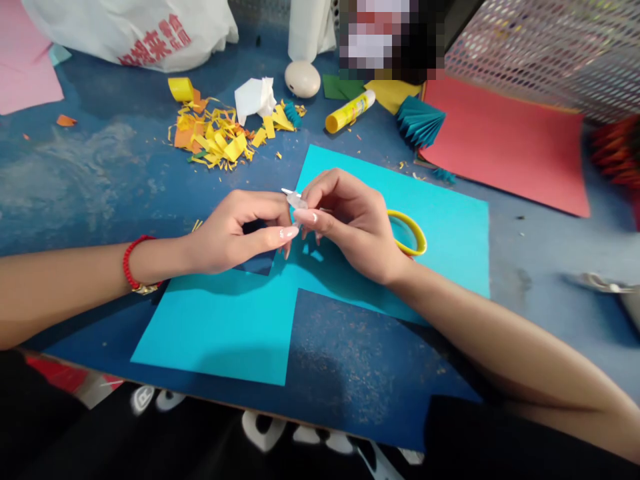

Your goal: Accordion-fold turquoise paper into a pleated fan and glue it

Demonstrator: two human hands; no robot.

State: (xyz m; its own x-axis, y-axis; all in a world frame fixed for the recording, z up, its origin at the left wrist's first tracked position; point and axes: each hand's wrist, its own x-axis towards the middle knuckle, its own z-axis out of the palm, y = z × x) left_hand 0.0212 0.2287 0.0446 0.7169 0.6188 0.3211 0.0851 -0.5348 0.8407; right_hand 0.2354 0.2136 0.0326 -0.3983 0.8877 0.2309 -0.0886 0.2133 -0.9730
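Both hands meet over a cyan paper sheet [225,327] with a square notch cut out, lying on the blue table. My left hand [235,230] pinches thumb and fingers together at one end of a small clear strip, likely tape [295,198]. My right hand [350,223] pinches the same strip from the other side. A yellow tape ring [417,237] lies on the cyan sheet just behind my right wrist.
A yellow glue stick [350,111], a heap of yellow and orange paper scraps [215,137], a crumpled white tissue [255,97], a folded teal paper fan [420,120], a red sheet [505,143], a white egg-shaped object [303,78], a white plastic bag [135,30] and pink paper [25,73] lie further back.
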